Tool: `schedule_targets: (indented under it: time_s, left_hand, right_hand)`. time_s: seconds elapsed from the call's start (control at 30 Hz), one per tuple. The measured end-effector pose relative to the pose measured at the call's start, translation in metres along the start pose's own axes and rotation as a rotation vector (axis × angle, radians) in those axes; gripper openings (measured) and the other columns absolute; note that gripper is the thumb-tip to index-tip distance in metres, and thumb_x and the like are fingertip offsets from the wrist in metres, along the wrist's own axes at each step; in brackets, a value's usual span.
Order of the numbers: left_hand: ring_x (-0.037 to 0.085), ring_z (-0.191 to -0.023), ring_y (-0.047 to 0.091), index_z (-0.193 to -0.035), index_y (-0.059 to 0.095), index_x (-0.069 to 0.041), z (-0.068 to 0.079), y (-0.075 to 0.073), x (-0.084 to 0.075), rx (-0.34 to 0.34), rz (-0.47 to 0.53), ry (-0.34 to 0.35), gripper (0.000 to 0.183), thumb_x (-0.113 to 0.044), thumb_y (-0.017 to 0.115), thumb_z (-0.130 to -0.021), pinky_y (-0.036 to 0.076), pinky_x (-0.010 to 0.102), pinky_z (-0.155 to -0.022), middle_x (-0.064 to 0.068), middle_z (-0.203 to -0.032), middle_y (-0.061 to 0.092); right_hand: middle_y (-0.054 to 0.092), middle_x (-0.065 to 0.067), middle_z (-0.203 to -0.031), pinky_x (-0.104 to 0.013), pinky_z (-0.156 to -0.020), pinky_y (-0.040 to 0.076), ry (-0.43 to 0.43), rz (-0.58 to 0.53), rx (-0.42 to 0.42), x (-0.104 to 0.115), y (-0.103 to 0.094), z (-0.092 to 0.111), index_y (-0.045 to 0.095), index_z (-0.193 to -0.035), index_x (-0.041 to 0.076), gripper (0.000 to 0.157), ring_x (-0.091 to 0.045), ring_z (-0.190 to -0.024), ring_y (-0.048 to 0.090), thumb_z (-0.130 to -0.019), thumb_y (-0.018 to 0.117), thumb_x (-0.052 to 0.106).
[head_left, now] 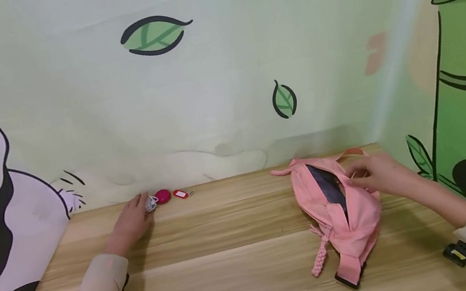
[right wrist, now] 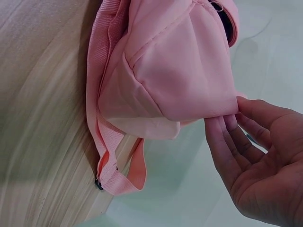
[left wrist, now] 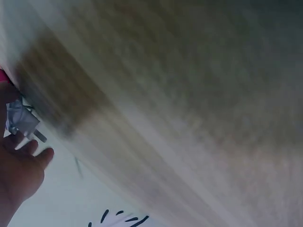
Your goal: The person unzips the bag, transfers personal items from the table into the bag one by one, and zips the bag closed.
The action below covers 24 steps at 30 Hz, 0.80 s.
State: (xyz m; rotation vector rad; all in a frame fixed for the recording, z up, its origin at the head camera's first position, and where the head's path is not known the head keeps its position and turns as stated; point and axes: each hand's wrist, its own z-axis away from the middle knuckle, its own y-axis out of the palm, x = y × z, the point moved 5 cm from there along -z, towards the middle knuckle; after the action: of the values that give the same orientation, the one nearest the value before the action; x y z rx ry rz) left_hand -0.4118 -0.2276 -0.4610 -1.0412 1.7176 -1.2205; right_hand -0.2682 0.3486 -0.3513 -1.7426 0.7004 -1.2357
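A pink bag [head_left: 360, 212] lies on the right side of the table, its zipped mouth open on a dark lining [head_left: 325, 184]. My right hand [head_left: 376, 175] pinches the fabric at the edge of that opening; in the right wrist view thumb and fingers [right wrist: 218, 146] hold the edge between them. At the back left, my left hand [head_left: 133, 219] has its fingers at a white plug charger [head_left: 151, 204] with a cable. The left wrist view has the charger [left wrist: 22, 120] between the fingers, a prong sticking out. Beside it sit a round magenta case [head_left: 162, 196] and a red key tag [head_left: 180, 193].
A braided pink zip pull [head_left: 320, 257] and a strap with a dark end [head_left: 349, 268] trail toward the front of the bag. On the right, a small black clip-like object [head_left: 458, 253] lies by the right sleeve. A printed cloth wall [head_left: 223, 77] stands behind the table [head_left: 215, 277].
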Motion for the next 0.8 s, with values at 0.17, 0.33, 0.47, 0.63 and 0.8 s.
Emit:
schedule_targets:
  time_s: [0.17,0.33,0.47,0.63,0.8]
  left_hand:
    - [0.052,-0.119,0.041,-0.135,0.038,0.011,0.0,-0.002,0.001,-0.042,0.072,0.02,0.051,-0.006,0.058,-0.091,0.034,0.059,-0.1,0.035,-0.133,0.04]
    - [0.049,-0.109,0.051,-0.125,0.046,0.013,-0.002,-0.012,-0.006,-0.059,0.085,0.027,0.045,-0.003,0.064,-0.087,0.041,0.057,-0.093,0.034,-0.12,0.05]
    - [0.047,-0.1,0.055,-0.118,0.048,0.013,-0.003,-0.019,-0.012,-0.036,0.063,0.046,0.039,-0.001,0.064,-0.086,0.045,0.056,-0.086,0.033,-0.11,0.053]
    - [0.048,-0.104,0.053,-0.121,0.047,0.015,-0.003,-0.036,-0.024,-0.048,0.021,0.077,0.042,0.001,0.064,-0.085,0.044,0.056,-0.089,0.035,-0.114,0.051]
    - [0.046,-0.109,0.053,-0.126,0.045,0.013,-0.008,-0.05,-0.044,-0.083,0.027,0.084,0.052,-0.004,0.069,-0.084,0.045,0.054,-0.091,0.033,-0.121,0.05]
  right_hand:
    - [0.066,0.004,-0.075,-0.024,-0.051,0.045,-0.015,0.04,-0.016,0.001,0.0,0.0,0.069,-0.093,0.012,0.007,-0.008,-0.059,0.057,-0.087,0.067,0.013]
    - [0.066,0.004,-0.075,-0.024,-0.051,0.044,-0.012,0.031,-0.008,0.001,0.0,0.0,0.069,-0.094,0.012,0.008,-0.008,-0.058,0.055,-0.088,0.067,0.016]
    - [0.067,0.003,-0.077,-0.024,-0.05,0.044,-0.008,0.021,0.001,0.002,0.001,-0.001,0.068,-0.096,0.01,0.009,-0.009,-0.058,0.056,-0.088,0.066,0.016]
    - [0.068,0.002,-0.078,-0.024,-0.051,0.046,-0.005,0.033,-0.005,0.002,0.001,-0.002,0.068,-0.096,0.009,0.01,-0.007,-0.061,0.059,-0.087,0.068,0.015]
    - [0.068,0.003,-0.077,-0.024,-0.052,0.046,-0.008,0.047,-0.006,0.0,0.002,-0.002,0.068,-0.095,0.01,0.01,-0.007,-0.062,0.059,-0.087,0.068,0.016]
